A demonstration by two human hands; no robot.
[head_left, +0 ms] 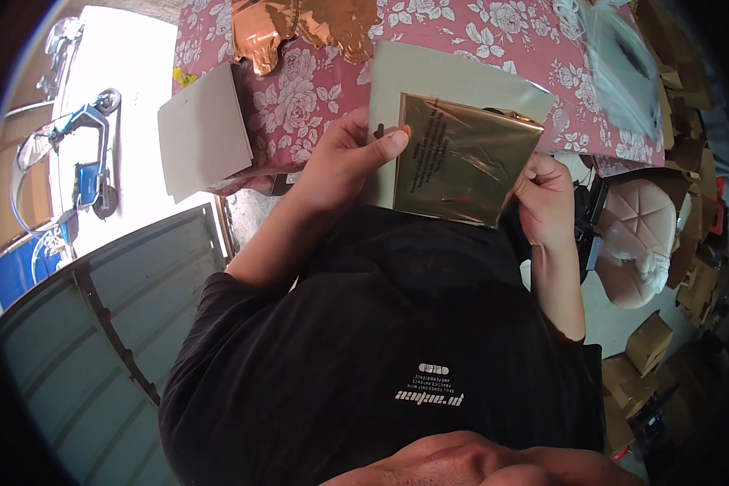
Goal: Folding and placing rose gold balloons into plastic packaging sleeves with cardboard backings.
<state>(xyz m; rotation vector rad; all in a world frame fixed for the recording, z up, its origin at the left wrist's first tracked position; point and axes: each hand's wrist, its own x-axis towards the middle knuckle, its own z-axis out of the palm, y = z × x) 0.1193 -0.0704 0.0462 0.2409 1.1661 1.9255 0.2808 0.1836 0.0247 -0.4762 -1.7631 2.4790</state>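
Note:
Between my hands is a flat, shiny gold foil packet [470,166] with a clear plastic front and dark print along its left side. A pale card [454,69] lies behind it and sticks out past its top and left edges. My left hand [340,162] grips both at the left, thumb on the front near the packet's upper left corner and fingers hidden behind. My right hand [545,198] pinches the packet's lower right edge between thumb and curled fingers. Both pieces are held tilted in front of my black shirt, at the near edge of the table.
A pink tablecloth [300,93] with white flowers covers the table. Copper-coloured foil pieces [308,24] lie at the back, pale cards [205,134] at the left edge, clear plastic bags [624,77] at the right. A padded seat [636,235] and cardboard boxes [624,385] stand to the right.

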